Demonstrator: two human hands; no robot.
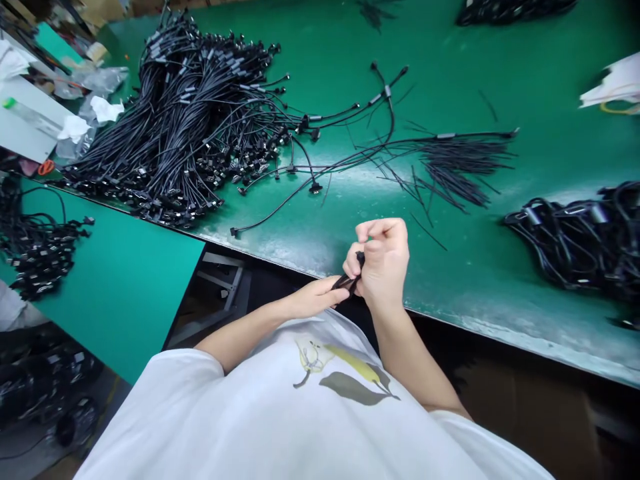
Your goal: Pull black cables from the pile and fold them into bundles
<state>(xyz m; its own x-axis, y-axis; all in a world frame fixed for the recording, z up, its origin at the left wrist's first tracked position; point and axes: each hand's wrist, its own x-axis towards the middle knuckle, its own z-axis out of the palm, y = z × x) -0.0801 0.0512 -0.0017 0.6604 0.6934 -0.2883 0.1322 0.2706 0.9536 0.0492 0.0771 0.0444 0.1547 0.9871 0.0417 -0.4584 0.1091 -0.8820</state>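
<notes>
Close to my body, at the front edge of the green table [320, 220], both hands meet around a small folded bundle of black cable [345, 283]. My left hand [317, 297] is closed on the bundle's lower end, thumb along it. My right hand [383, 260] is raised with its fingers curled against the upper end. A dark cable end pokes up between its fingers; part of the bundle is hidden by them. Beyond my hands lie thin black ties [453, 167] in a loose pile, with a few single cables [345, 160] stretched across the table.
A large heap of black cables [185, 113] with connectors covers the left of the table. Coiled cable bundles [575, 233] lie at the right, more [515, 10] at the back. A lower green surface [120, 280] at left holds further cables [43, 253].
</notes>
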